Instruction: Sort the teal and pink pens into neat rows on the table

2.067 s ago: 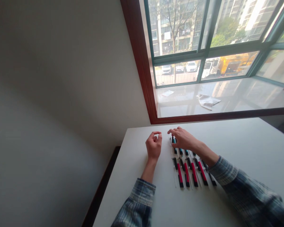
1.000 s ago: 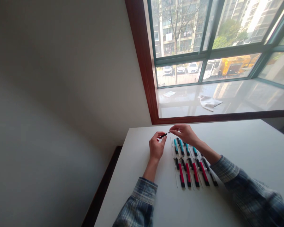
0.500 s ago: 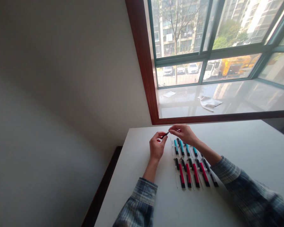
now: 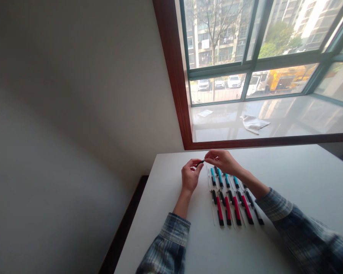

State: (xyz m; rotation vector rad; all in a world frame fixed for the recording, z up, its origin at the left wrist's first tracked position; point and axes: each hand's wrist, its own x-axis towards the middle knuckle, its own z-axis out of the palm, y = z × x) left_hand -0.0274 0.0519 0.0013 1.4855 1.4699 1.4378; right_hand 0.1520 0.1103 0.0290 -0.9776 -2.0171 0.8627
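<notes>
My left hand is closed, pinching a short thin black pen part above the white table. My right hand is closed too, its fingertips pinched at the other end of that black part; what it grips there is too small to name. Just right of the hands lie two rows of pens on the table: a far row of teal pens and a near row of red pens, each with black ends. My right forearm crosses over the rightmost pens.
A wide window sill beyond the table holds a crumpled white cloth and a small paper. The dark red window frame rises at the table's far left corner. A grey wall and a floor gap lie left of the table.
Two seconds ago my right hand rested on the teal pens and my left was empty. Both hands now meet above the table on a small black part, barely moving in the last second.
</notes>
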